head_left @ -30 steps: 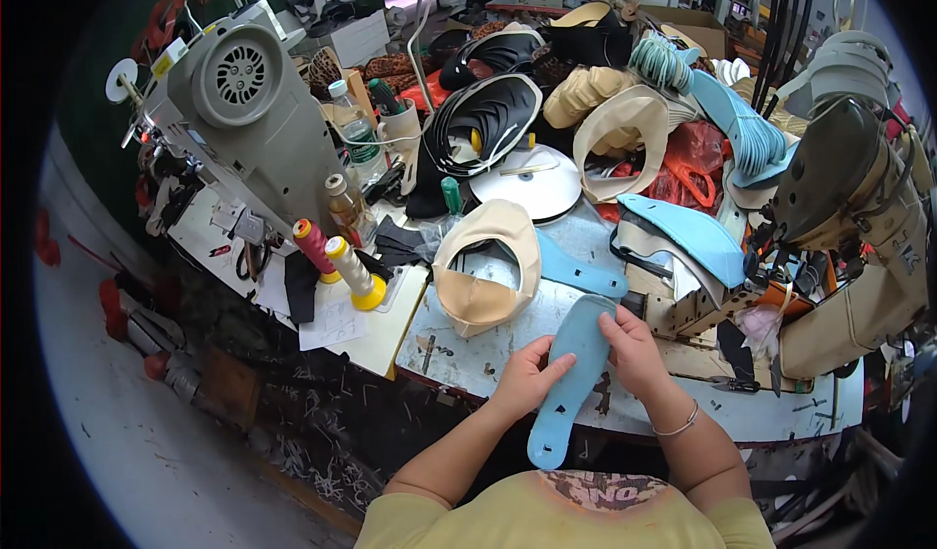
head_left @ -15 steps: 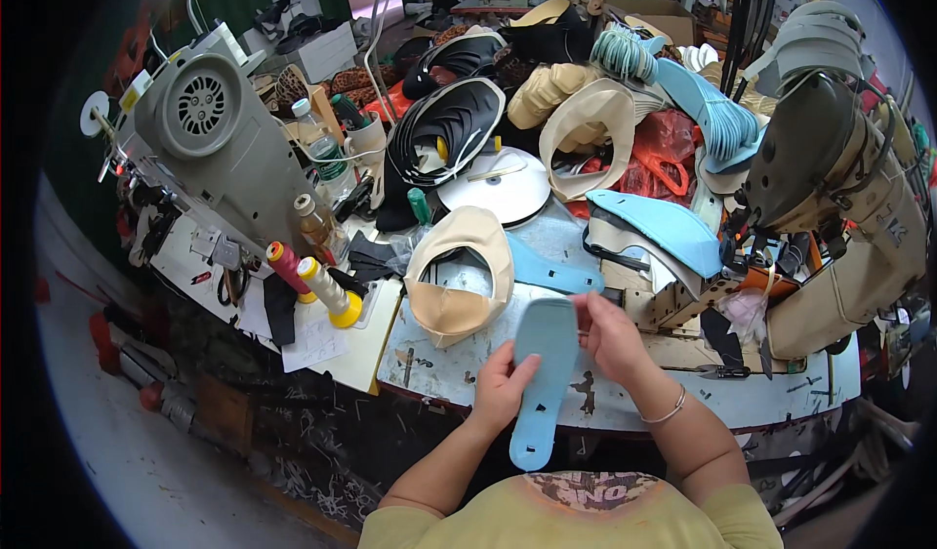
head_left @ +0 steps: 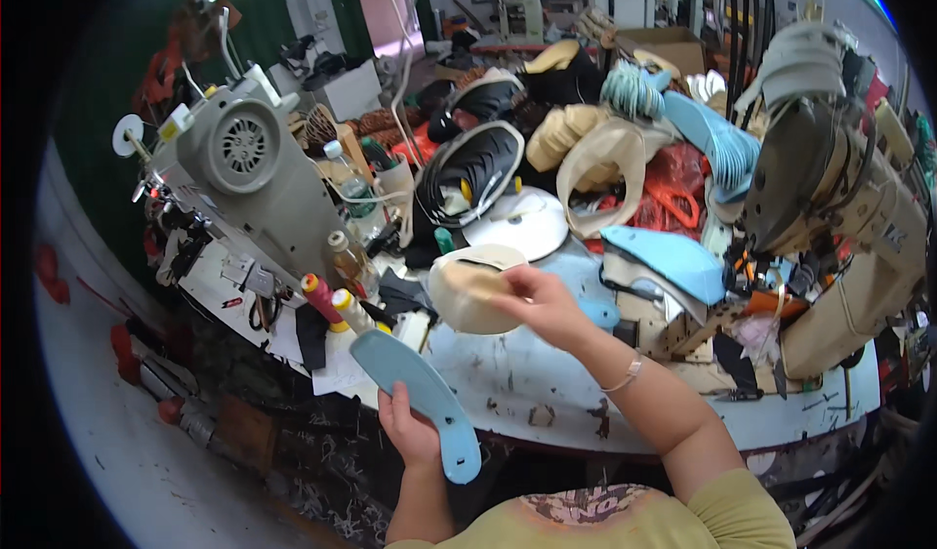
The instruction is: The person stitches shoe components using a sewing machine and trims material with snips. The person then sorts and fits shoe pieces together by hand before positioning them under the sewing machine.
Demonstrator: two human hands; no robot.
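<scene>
My left hand [head_left: 408, 428] grips a light-blue insole [head_left: 418, 377] by its side, with the fingers mostly behind it. The insole is tilted, its broad end up toward the left and its narrow end with small dark holes down toward me. My right hand [head_left: 552, 307] pinches the edge of a beige shoe upper [head_left: 465, 300], which is slightly blurred and lifted at its near side. Beyond my right hand, another blue insole [head_left: 598, 312] on the table is partly covered.
Red and yellow-white thread spools [head_left: 319, 293] stand left by a grey sewing machine [head_left: 256, 173]. At the back are nested black uppers [head_left: 470, 168], a white disc [head_left: 522, 225] and a stack of blue insoles [head_left: 717, 144]. A large beige machine [head_left: 839, 256] stands right.
My right hand has left the blue insole and taken hold of the beige upper. My left hand has moved left with the insole, turning it. The view has shifted too.
</scene>
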